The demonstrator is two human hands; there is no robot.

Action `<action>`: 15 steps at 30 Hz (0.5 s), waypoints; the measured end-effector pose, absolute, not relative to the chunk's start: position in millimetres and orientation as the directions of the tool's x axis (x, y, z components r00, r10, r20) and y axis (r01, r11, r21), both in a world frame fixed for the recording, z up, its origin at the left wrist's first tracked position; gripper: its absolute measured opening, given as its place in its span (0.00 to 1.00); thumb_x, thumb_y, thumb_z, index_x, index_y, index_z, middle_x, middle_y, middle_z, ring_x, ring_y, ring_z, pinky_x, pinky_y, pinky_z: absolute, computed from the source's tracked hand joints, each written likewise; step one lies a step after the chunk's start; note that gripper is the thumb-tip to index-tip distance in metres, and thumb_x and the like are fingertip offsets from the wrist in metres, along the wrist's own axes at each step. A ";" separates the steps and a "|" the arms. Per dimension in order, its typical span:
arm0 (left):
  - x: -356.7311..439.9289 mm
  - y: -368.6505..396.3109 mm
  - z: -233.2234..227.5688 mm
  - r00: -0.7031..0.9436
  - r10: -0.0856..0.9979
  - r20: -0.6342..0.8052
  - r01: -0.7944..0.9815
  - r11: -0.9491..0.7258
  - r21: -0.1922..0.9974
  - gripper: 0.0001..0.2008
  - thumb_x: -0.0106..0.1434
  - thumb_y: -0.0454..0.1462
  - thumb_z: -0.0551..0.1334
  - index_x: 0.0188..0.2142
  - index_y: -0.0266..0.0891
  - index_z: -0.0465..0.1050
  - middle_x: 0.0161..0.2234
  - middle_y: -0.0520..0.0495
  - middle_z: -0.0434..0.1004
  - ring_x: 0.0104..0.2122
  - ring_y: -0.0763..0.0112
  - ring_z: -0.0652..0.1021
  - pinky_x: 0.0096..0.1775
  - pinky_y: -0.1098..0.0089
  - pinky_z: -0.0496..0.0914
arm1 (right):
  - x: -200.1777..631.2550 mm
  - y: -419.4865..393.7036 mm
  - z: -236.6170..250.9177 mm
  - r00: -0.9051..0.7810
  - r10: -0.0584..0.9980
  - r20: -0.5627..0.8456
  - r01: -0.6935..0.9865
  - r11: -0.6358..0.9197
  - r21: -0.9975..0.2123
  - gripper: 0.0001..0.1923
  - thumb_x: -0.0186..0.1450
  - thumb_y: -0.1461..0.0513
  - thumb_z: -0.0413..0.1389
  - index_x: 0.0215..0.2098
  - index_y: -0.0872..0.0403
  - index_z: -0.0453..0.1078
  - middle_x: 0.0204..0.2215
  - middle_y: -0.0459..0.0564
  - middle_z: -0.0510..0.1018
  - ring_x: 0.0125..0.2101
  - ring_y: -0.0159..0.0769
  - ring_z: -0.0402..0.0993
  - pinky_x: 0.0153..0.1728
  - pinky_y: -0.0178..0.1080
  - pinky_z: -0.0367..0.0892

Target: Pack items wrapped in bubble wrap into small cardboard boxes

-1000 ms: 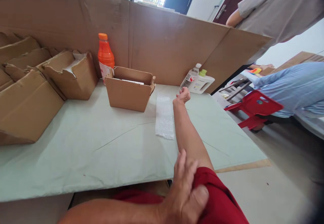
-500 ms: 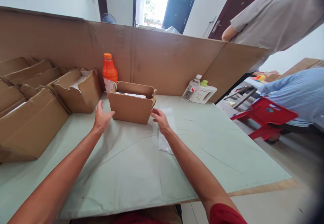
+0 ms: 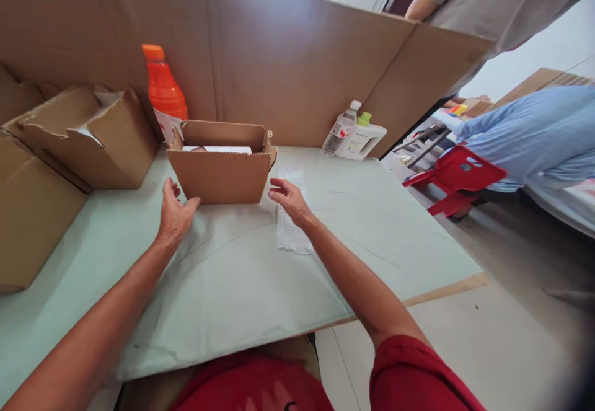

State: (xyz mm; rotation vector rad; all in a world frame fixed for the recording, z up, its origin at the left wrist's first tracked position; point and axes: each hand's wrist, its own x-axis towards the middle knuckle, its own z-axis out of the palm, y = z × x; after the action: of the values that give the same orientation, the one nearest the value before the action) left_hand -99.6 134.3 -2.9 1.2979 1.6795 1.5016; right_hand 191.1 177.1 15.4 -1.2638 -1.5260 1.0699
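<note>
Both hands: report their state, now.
Left hand: open, at the central box, touch unclear.
Right hand: open, beside the box's right end, holding nothing.

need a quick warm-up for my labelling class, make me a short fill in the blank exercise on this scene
1. The cardboard box just beyond the person's left hand and right hand stands in ____ of the orange bottle.
2. Of those two hands, the one nearer the bubble wrap is the ____ one.
3. The plastic chair off to the right is coloured ____.
4. The jug beside the clear bottle has a body coloured ____.

Missing words: front; right; red; white.
</note>
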 end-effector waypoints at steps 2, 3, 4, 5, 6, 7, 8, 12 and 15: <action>-108.8 107.9 -1.1 -0.384 0.912 0.147 0.412 0.027 0.911 0.39 0.59 0.40 0.65 0.68 0.36 0.55 0.66 0.32 0.62 0.62 0.48 0.69 0.61 0.50 0.66 | 228.2 149.2 19.6 -0.196 0.977 0.080 0.373 0.150 -0.916 0.18 0.58 0.58 0.61 0.47 0.52 0.77 0.49 0.52 0.82 0.48 0.44 0.77 0.51 0.47 0.71; -112.0 92.4 -0.6 -0.344 0.931 0.125 0.480 0.060 0.875 0.37 0.59 0.42 0.64 0.67 0.38 0.59 0.64 0.34 0.65 0.61 0.49 0.71 0.58 0.52 0.70 | 245.4 132.4 19.2 -0.275 0.958 0.081 0.480 0.210 -0.852 0.19 0.59 0.58 0.61 0.49 0.51 0.76 0.49 0.52 0.81 0.49 0.45 0.77 0.52 0.48 0.70; -113.4 77.1 -0.7 -0.286 0.952 0.109 0.546 0.069 0.835 0.34 0.60 0.43 0.63 0.65 0.40 0.62 0.63 0.36 0.68 0.59 0.49 0.73 0.52 0.55 0.74 | 259.7 115.2 16.7 -0.350 0.933 0.087 0.582 0.289 -0.760 0.21 0.60 0.58 0.61 0.52 0.50 0.75 0.53 0.54 0.80 0.52 0.46 0.75 0.54 0.50 0.68; -112.4 63.1 -1.5 -0.218 0.970 0.105 0.600 0.048 0.798 0.30 0.61 0.44 0.62 0.63 0.41 0.66 0.62 0.38 0.69 0.58 0.49 0.74 0.45 0.59 0.77 | 270.1 99.2 12.2 -0.424 0.902 0.087 0.667 0.375 -0.644 0.24 0.61 0.57 0.61 0.56 0.50 0.74 0.56 0.55 0.78 0.55 0.48 0.73 0.55 0.52 0.67; -108.6 51.5 -3.1 -0.143 0.983 0.113 0.641 0.005 0.767 0.27 0.62 0.44 0.61 0.60 0.42 0.69 0.61 0.39 0.70 0.57 0.49 0.74 0.38 0.63 0.78 | 276.2 85.6 5.9 -0.482 0.872 0.089 0.726 0.454 -0.517 0.25 0.62 0.58 0.61 0.58 0.50 0.72 0.59 0.57 0.75 0.58 0.50 0.71 0.57 0.53 0.65; -101.8 42.9 -5.5 -0.061 0.989 0.134 0.666 -0.060 0.743 0.25 0.63 0.44 0.60 0.58 0.42 0.71 0.61 0.39 0.71 0.57 0.49 0.74 0.34 0.66 0.77 | 278.3 75.3 -1.4 -0.513 0.853 0.101 0.761 0.506 -0.406 0.25 0.63 0.59 0.60 0.59 0.51 0.72 0.61 0.58 0.73 0.59 0.51 0.69 0.57 0.54 0.64; -92.2 37.2 -8.3 0.024 0.985 0.169 0.676 -0.141 0.724 0.22 0.63 0.42 0.59 0.56 0.42 0.72 0.61 0.39 0.71 0.58 0.49 0.74 0.32 0.67 0.77 | 277.0 68.6 -8.9 -0.524 0.843 0.122 0.785 0.533 -0.315 0.21 0.65 0.61 0.59 0.57 0.52 0.73 0.60 0.59 0.74 0.58 0.52 0.70 0.56 0.54 0.64; -41.3 33.7 -16.1 0.326 0.896 0.302 0.637 -0.444 0.630 0.22 0.63 0.34 0.56 0.56 0.40 0.72 0.62 0.38 0.71 0.60 0.52 0.72 0.49 0.55 0.77 | 259.1 63.8 -20.6 -0.460 0.854 0.243 0.829 0.511 -0.226 0.15 0.70 0.68 0.50 0.48 0.54 0.77 0.49 0.57 0.82 0.48 0.47 0.77 0.49 0.50 0.67; -10.2 29.3 -13.3 0.477 0.804 0.356 0.551 -0.589 0.591 0.29 0.62 0.31 0.57 0.63 0.39 0.64 0.64 0.36 0.68 0.63 0.54 0.69 0.61 0.49 0.67 | 254.0 56.7 -2.0 -0.450 0.865 0.221 0.774 0.501 -0.387 0.14 0.70 0.66 0.51 0.48 0.52 0.77 0.43 0.54 0.84 0.44 0.45 0.79 0.48 0.48 0.68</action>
State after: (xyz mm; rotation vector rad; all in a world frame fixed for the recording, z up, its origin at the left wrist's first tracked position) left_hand -10.2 29.3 -13.3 2.3315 1.1324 0.8701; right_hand 254.0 56.7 -2.0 -1.3595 -2.3610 0.3240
